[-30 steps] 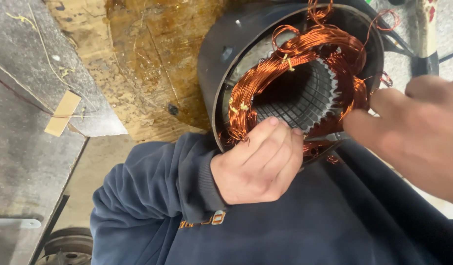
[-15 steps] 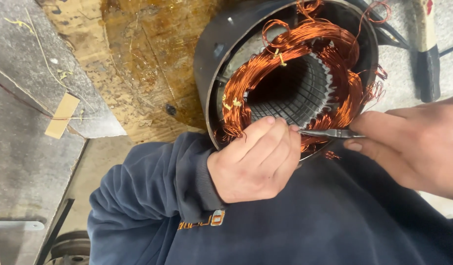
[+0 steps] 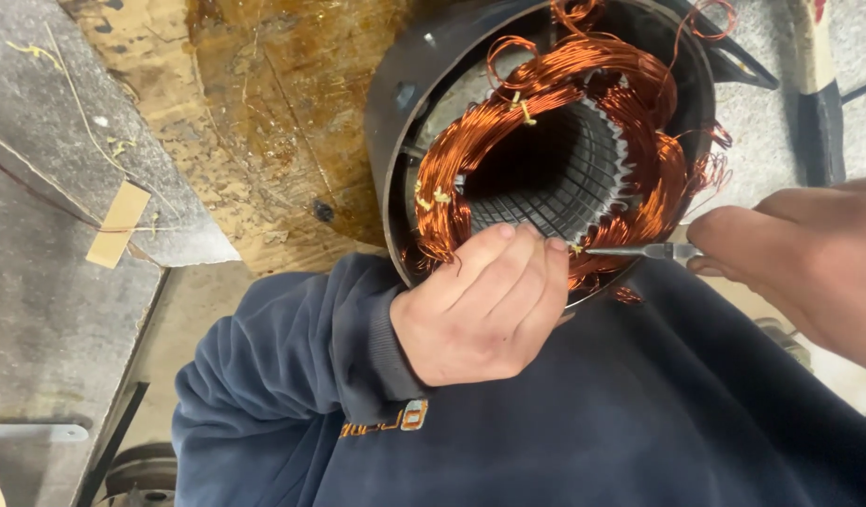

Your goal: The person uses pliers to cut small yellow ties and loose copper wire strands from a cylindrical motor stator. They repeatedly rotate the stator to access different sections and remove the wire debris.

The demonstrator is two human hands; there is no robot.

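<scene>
Since half a second ago the right hand [image 3: 808, 258] has drawn a little toward three o'clock, and the thin metal tool [image 3: 639, 251] now shows more of its shaft; the left hand [image 3: 484, 305] has kept its place. Its grip is pressed together, fingertips curled over the lower rim of the copper windings [image 3: 545, 141] at about six o'clock of the bore. The right hand's grip pinches the tool near its handle end, with the tip touching the coil just beside the left fingertips. These windings sit inside the dark round stator housing [image 3: 395, 141], which rests against the dark blue sweatshirt [image 3: 592, 422] of the person. At nine o'clock of the housing lies a stained wooden board [image 3: 264, 122], and farther that way a grey tabletop [image 3: 38, 282].
</scene>
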